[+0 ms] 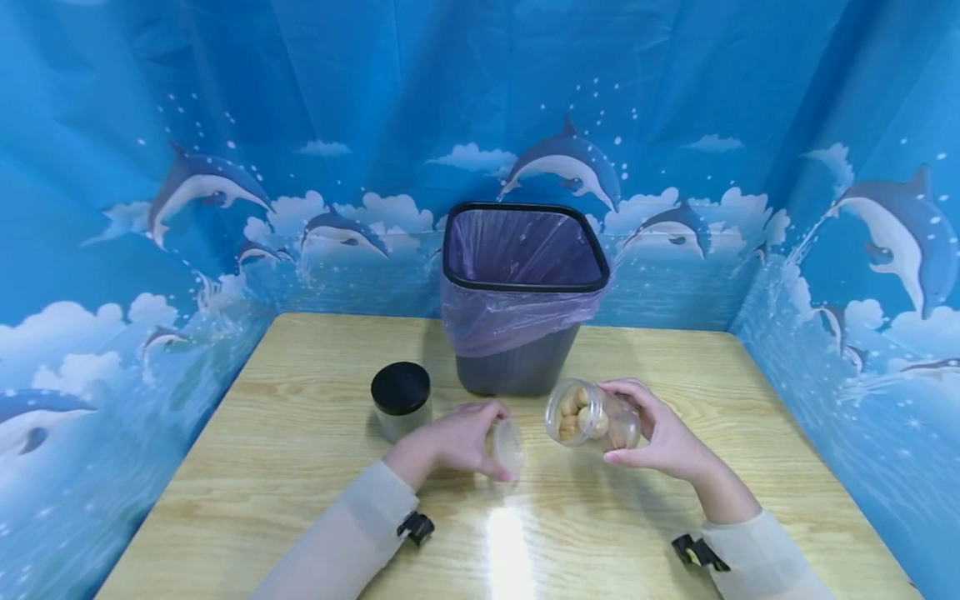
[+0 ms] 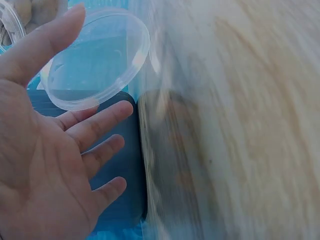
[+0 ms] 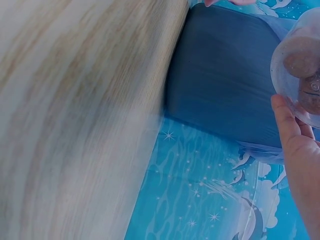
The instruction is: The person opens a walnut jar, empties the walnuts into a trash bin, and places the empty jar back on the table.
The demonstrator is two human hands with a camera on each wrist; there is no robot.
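My left hand (image 1: pixel 465 440) pinches a round clear plastic lid (image 1: pixel 509 450) by its edge, standing nearly upright above the table. In the left wrist view the thumb and forefinger hold this lid (image 2: pixel 95 65), while the other fingers spread apart. On the right, my right hand (image 1: pixel 669 437) grips a clear jar (image 1: pixel 618 421) around its bottom end. The jar lies tilted on its side in the air, its uncovered mouth toward the lid. Several round tan pieces (image 1: pixel 573 417) sit inside near the mouth. A short gap separates lid and jar.
A grey trash bin (image 1: pixel 517 371) with a purple liner stands behind both hands. Left of it is a jar with a black lid (image 1: pixel 401 387), close to my left wrist. Blue dolphin-print curtains (image 1: pixel 360 100) enclose the wooden table (image 1: pixel 300 400) at the back and sides.
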